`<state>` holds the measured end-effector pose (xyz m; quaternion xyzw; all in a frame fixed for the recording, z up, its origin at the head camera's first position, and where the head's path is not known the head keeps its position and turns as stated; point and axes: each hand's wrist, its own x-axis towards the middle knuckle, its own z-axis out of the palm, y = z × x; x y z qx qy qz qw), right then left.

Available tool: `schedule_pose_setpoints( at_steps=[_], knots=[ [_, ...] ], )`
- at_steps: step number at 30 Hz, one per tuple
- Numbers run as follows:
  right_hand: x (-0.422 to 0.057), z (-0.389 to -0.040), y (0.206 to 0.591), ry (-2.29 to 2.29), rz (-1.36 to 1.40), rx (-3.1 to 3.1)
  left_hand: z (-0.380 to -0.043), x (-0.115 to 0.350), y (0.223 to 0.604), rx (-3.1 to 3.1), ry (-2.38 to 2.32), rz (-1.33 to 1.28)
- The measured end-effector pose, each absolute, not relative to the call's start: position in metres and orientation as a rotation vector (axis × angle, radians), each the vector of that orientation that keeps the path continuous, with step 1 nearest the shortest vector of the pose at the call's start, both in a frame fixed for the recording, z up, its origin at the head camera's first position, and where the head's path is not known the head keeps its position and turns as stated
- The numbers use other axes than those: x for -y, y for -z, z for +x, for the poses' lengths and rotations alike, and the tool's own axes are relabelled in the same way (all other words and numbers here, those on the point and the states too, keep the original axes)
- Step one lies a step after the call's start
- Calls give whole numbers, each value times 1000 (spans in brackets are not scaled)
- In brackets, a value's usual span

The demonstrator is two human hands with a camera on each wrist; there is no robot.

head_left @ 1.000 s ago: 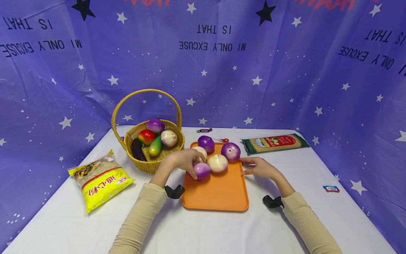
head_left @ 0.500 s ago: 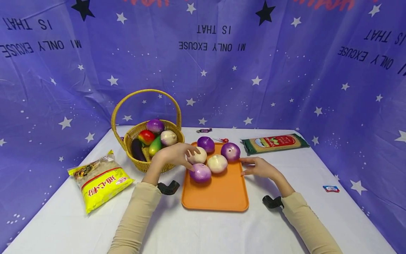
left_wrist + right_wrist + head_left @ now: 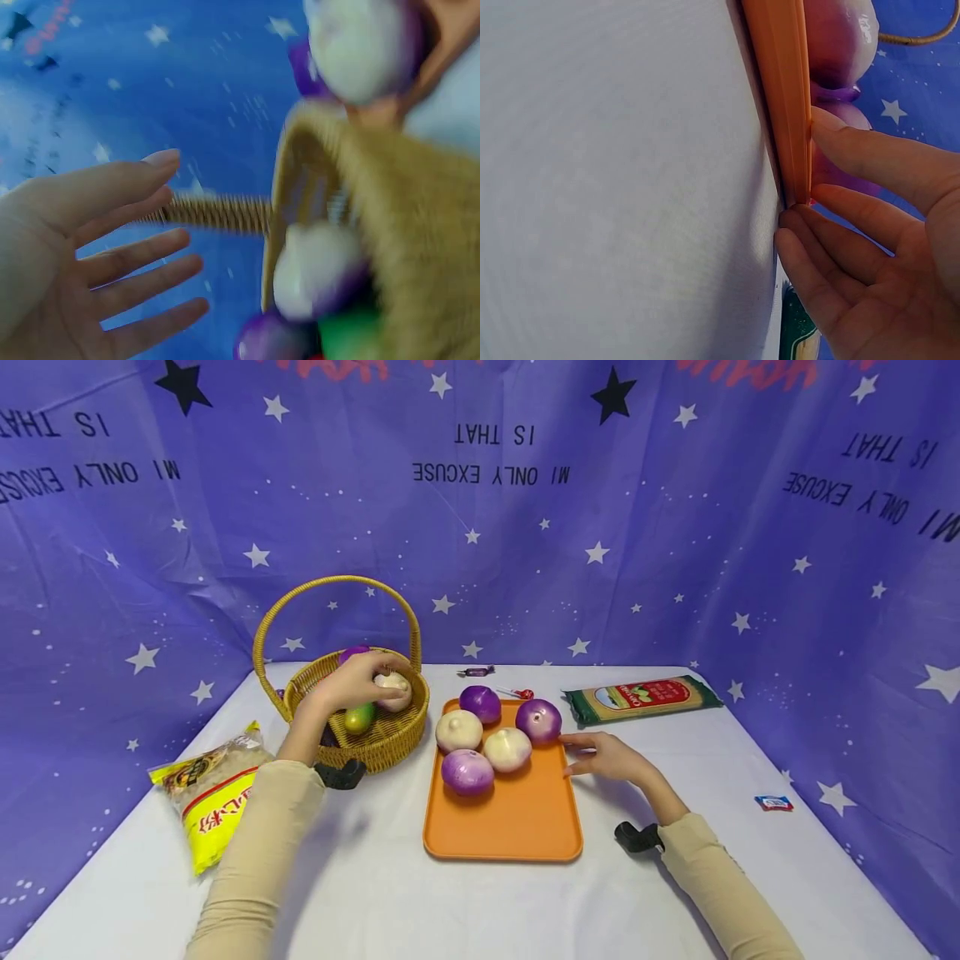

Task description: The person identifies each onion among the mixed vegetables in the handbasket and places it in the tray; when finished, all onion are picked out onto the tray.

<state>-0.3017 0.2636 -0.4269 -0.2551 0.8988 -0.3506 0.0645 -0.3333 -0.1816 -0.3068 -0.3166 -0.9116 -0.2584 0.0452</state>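
My left hand [image 3: 351, 685] is over the wicker basket [image 3: 382, 753], fingers extended and spread, holding nothing. Beside its fingertips a white turnip-like vegetable [image 3: 394, 692] lies in the basket, along with a green-yellow fruit [image 3: 360, 718] and a purple round vegetable [image 3: 354, 653]. The hand hides part of the basket's contents. My right hand [image 3: 609, 758] touches the right rim of the orange tray [image 3: 517, 827] with fairly straight thumb and fingers. Several purple and white round vegetables sit on the tray, including a light purple one [image 3: 468, 773] and a white one [image 3: 507, 750].
A yellow bag of pasta [image 3: 217, 810] lies at the left, partly behind the left sleeve. Behind the tray are a lollipop [image 3: 523, 694] and a wrapped candy [image 3: 477, 672]. A green-ended packet [image 3: 643, 700] lies back right, a small blue packet [image 3: 774, 803] farther right.
My left hand has let go of the light purple vegetable on the tray and moved left, over the basket. My right hand stays at the tray's rim. The head view has shifted slightly.
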Motion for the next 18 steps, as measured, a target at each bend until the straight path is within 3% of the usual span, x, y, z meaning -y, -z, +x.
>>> schedule_pose_setpoints(
  at_steps=[10, 18],
  knots=[
    [-264, -301, 425, 1070, -780, -2703, -390, 218, 291, 2934, 657, -585],
    [-264, -301, 426, 1078, -778, -2691, -409, 220, 306, 3097, 671, -259]
  ],
)
